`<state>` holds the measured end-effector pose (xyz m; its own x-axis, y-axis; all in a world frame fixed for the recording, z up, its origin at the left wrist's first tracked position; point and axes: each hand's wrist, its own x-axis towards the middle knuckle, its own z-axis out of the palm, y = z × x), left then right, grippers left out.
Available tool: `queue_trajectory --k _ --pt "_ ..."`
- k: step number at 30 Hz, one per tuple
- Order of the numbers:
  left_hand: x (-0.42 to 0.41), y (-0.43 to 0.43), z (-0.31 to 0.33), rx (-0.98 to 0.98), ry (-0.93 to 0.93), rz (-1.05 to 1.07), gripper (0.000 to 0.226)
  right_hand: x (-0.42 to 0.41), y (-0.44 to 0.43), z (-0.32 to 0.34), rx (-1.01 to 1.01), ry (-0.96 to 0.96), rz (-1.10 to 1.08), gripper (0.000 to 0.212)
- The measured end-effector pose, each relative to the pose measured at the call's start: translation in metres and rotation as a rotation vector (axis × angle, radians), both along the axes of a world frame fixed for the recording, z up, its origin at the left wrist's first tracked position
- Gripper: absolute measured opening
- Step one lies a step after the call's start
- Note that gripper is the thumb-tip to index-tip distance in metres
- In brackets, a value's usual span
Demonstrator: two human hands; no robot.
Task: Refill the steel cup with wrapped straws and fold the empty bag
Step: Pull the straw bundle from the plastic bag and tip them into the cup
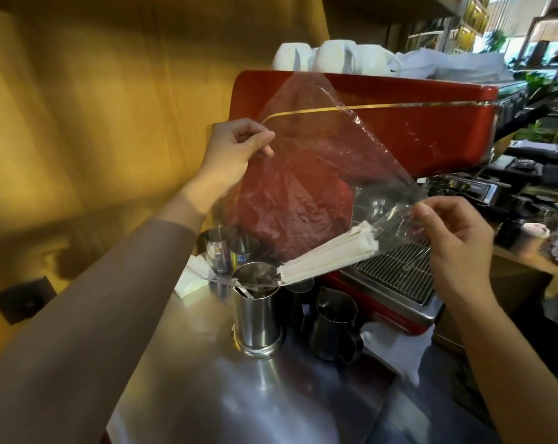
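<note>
Clear bag (306, 174) tilted, mouth over upright steel cup (257, 310); white wrapped straws (329, 254) bunched inside, sliding low.

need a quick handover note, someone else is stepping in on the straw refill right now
Left hand: pinching the upper edge of the clear bag, held high.
Right hand: gripping the bag's lower right corner.
Wrapped straws: bundle inside the tilted bag, leading end at the bag mouth above the steel cup.
Done: bag tipped over the cup; at least one straw seems to be inside.
Left: slide the bundle in, then fold the bag.
</note>
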<state>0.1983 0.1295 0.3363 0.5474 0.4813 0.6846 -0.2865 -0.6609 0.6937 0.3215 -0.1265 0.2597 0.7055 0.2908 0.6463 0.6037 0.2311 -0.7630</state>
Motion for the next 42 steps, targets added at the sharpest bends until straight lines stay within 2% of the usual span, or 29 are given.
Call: queue_trajectory --k 5,9,14,18,21,23,26,30,33,35,37,42 --pt "-0.010 0.013 -0.009 -0.027 -0.012 0.046 0.024 -0.001 0.016 -0.001 -0.038 -0.011 0.023 0.007" --pt "-0.016 0.021 -0.016 -0.039 -0.010 0.070 0.022 -0.002 0.027 0.000 -0.039 -0.014 0.041 0.016" --pt "-0.024 0.033 -0.027 -0.109 -0.001 0.076 0.021 -0.005 0.036 -0.001 -0.011 0.001 0.063 0.017" --pt "-0.028 0.042 -0.035 -0.169 -0.022 0.111 0.023 -0.009 0.041 -0.010 0.054 0.114 0.146 0.030" --pt "-0.033 0.048 -0.040 -0.188 -0.036 0.113 0.023 -0.014 0.046 -0.029 -0.077 0.168 0.207 0.047" --pt "-0.035 0.051 -0.043 -0.199 -0.038 0.113 0.023 -0.017 0.051 -0.045 -0.184 0.203 0.243 0.050" --pt "-0.039 0.053 -0.047 -0.201 -0.025 0.120 0.022 -0.019 0.063 -0.064 -0.259 0.228 0.275 0.042" --pt "-0.045 0.053 -0.052 -0.218 -0.003 0.118 0.016 -0.023 0.076 -0.077 -0.229 0.185 0.285 0.011" --pt "-0.051 0.056 -0.058 -0.287 0.093 0.124 0.002 -0.022 0.081 -0.080 -0.213 0.178 0.227 0.019" --pt "-0.057 0.060 -0.066 -0.356 0.201 0.176 0.018 -0.021 0.083 -0.080 -0.198 0.199 0.214 0.018" --pt "-0.067 0.063 -0.078 -0.329 0.286 0.214 0.024 -0.019 0.086 -0.080 -0.193 0.212 0.211 0.018" --pt "-0.090 0.068 -0.104 -0.299 0.357 0.251 0.003 -0.014 0.091 -0.083 -0.201 0.236 0.196 0.013"
